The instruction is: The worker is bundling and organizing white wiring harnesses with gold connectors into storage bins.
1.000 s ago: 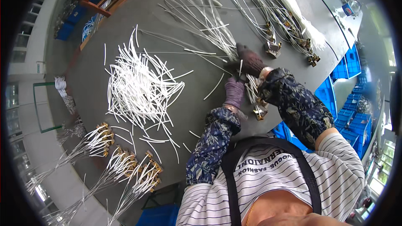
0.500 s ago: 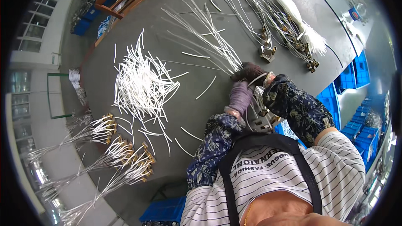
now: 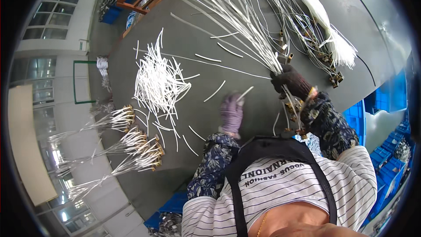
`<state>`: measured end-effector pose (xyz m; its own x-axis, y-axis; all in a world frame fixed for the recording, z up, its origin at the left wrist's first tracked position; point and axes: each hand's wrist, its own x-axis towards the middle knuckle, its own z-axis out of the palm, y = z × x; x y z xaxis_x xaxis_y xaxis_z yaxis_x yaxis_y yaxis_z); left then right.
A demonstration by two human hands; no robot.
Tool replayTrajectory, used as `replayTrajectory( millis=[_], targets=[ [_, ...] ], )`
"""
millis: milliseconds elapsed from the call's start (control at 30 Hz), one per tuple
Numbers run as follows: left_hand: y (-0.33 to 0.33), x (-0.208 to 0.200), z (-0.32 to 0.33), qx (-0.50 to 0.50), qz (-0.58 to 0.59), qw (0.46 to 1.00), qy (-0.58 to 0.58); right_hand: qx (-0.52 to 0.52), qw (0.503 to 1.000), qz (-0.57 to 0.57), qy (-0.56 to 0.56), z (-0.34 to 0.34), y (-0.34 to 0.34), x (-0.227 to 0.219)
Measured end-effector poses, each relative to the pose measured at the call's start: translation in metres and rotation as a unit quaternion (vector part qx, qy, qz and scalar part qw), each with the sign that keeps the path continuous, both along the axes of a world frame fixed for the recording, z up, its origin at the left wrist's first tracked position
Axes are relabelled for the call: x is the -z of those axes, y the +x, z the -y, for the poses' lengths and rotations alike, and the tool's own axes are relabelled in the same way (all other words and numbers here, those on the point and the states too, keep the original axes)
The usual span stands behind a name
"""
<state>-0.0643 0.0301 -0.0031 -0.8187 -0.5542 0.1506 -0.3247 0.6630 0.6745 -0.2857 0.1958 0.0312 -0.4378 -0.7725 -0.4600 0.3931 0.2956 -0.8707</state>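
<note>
My right hand (image 3: 293,81), in a dark glove, is closed round a bundle of thin white wires (image 3: 256,39) that fans out toward the far side of the table. Below that grip, brass-coloured metal end pieces (image 3: 294,107) hang on the near ends of the wires, partly hidden by my arm. My left hand (image 3: 231,113), in a purple glove and a little blurred, is apart from the bundle. A short white tube (image 3: 246,93) sticks out of its closed fingers. Left of it lies a heap of similar short white tubes (image 3: 158,81).
Several loose tubes (image 3: 215,91) are scattered over the grey table (image 3: 206,118). Wire bundles with brass-coloured ends (image 3: 144,147) lie at the left edge. More wires with metal ends (image 3: 322,57) and a white tube bundle (image 3: 318,11) lie far right. Blue crates (image 3: 390,92) stand beyond the right edge.
My left hand has come away from the bundle to the left, with a short white tube in its fingers. My right hand, holding the wires, has shifted slightly right.
</note>
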Motion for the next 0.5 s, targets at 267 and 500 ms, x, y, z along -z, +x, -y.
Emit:
replayTrajectory(
  millis=[267, 500],
  targets=[
    [0.01, 0.045, 0.194, -0.129, 0.378, 0.837, -0.374, 0.08, 0.996, 0.035, 0.0, -0.03, 0.005, -0.064],
    [-0.123, 0.017, 0.197, 0.058, 0.105, 0.945, -0.304, 0.175, 0.982, 0.064, 0.03, -0.015, 0.001, -0.078]
  ],
)
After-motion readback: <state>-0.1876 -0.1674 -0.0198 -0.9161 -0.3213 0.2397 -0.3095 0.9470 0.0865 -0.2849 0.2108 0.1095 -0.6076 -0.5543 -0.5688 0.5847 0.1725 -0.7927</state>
